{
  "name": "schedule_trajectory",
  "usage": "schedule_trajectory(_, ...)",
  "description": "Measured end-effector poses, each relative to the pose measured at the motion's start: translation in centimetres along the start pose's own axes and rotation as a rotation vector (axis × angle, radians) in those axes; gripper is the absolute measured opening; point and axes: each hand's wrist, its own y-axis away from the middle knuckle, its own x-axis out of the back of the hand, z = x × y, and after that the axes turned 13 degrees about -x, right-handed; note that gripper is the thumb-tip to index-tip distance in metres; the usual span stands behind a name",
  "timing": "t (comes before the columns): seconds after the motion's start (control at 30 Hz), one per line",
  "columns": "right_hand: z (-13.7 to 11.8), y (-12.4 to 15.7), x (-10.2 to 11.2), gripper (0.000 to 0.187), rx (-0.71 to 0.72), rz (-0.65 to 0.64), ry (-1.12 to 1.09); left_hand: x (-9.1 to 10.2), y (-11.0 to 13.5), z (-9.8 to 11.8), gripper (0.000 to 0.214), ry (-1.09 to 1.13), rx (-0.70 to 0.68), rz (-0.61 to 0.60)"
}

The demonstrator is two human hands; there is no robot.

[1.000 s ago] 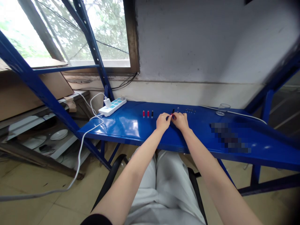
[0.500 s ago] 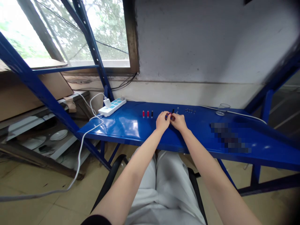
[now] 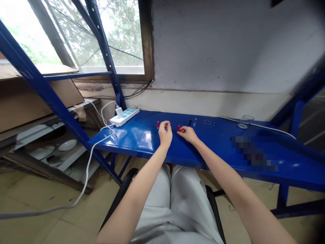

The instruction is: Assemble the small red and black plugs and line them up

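My right hand point(image 3: 188, 133) pinches a small red tube point(image 3: 178, 128) between thumb and fingertips, upright at the table surface. Whether its base touches the table is unclear. My left hand point(image 3: 165, 133) is to the left of it, fingers bent and a gap showing between thumb and fingers; I make out nothing held there. Just beyond my left hand stands another red tube point(image 3: 157, 124) with a paler bottom. My left hand covers the spot beside that tube. Past my right hand lie a small black piece point(image 3: 190, 122) and small clear pieces point(image 3: 195, 122).
Several tiny parts point(image 3: 209, 122) lie in rows farther right on the blue table point(image 3: 137, 135). A clear glass point(image 3: 245, 121) stands near the back. A white power strip point(image 3: 124, 117) occupies the left end, its cable hanging down. A blurred-out dark object point(image 3: 254, 154) lies at right.
My hands, together half a second ago, are now apart. The left moved left toward the standing tubes, hiding some. The right now shows the red tube upright in its fingers. The view shifted slightly.
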Motion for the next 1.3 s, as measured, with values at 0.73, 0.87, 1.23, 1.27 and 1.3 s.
schedule_trajectory(0.73, -2.7, -2.6, -3.1, 0.017, -0.143, -0.010, 0.145, 1.1, -0.5, -1.0, 0.008, 0.230, 0.268, 0.273)
schedule_trajectory(0.87, -3.3, -2.3, -2.6, 0.018, -0.117, -0.049, 0.263, 1.0, -0.5, -1.0, 0.008, 0.228, 0.278, 0.271)
schedule_trajectory(1.23, 0.0, -2.4, 4.6, 0.015, -0.166, -0.053, 0.532, 0.9, 0.0, -0.4, 0.010, 0.174, 0.185, 0.115)
schedule_trajectory(1.27, 0.8, -2.8, 5.5, 0.014, -0.251, -0.031, 0.598, 0.8, 0.1, -0.3, 0.011, 0.160, 0.170, 0.062)
schedule_trajectory(1.3, 1.5, -3.1, 6.3, 0.014, -0.325, -0.011, 0.655, 0.7, 0.2, -0.2, 0.011, 0.144, 0.154, 0.002)
